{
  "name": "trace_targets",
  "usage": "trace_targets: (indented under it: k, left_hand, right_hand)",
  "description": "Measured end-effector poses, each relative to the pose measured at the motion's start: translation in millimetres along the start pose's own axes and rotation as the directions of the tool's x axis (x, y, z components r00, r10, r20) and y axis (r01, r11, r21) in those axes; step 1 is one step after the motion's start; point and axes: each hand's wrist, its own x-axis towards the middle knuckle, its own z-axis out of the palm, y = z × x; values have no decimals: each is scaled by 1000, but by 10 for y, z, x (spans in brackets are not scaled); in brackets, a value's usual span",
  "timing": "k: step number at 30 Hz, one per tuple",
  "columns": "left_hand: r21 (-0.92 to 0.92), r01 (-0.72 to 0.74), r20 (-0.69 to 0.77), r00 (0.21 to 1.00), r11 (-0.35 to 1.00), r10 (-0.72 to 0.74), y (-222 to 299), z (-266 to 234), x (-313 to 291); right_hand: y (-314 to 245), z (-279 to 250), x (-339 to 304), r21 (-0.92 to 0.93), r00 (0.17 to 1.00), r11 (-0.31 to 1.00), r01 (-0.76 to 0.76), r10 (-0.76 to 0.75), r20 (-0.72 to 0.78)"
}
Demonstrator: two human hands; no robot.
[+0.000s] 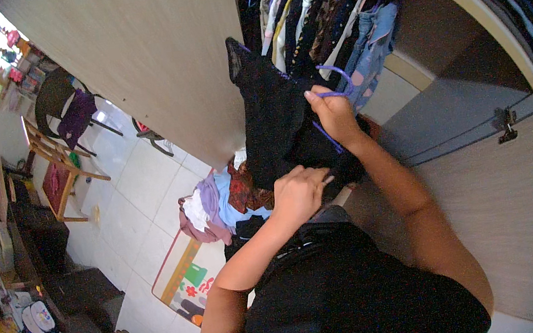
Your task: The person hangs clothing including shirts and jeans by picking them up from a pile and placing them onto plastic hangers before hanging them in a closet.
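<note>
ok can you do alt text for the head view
A person's right hand grips a purple hanger against a black garment, while their left hand touches the garment lower down. Beyond, clothes hang in an open wardrobe; a heap of fabrics and a patterned mat lie to the left.

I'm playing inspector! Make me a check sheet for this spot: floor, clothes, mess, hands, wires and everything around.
Surface: pale square floor tiles, partly covered by a cream patterned mat.
Job's things: loose black cloth garment with a thin purple hanger.
Clutter: heap of lavender, light-blue, white and rust-brown clothes beside a pale wood-grain panel.
Hands: right hand grips the hanger; left hand touches the garment's lower part.
Cables: nothing seen near the hands.
Surroundings: multicoloured hanging clothes; dark-red-seated brown wooden chair.
</note>
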Motion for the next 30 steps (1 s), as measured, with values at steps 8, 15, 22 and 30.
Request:
trace_targets:
  k: [8,15,22,30]
  left_hand:
    - [-221,266,-195,930,938,-310,-633,-145,10]
    - [-251,136,-331,918,958,-217,-651,-159,527]
    - [-442,85,338,938,893,78,-425,863,932]
    - [-699,11,473,757,715,451,-121,1770,193]
  right_hand:
    - [-375,-462,-112,300,828,804,-513,372,419]
    - [-1007,-1133,-536,770,885,435,-466,243,397]
    - [-1425,-1560,-870,895,944,-300,-330,-75,322]
    - [-744,-1939,-919,956,972,215,198,84,-220]
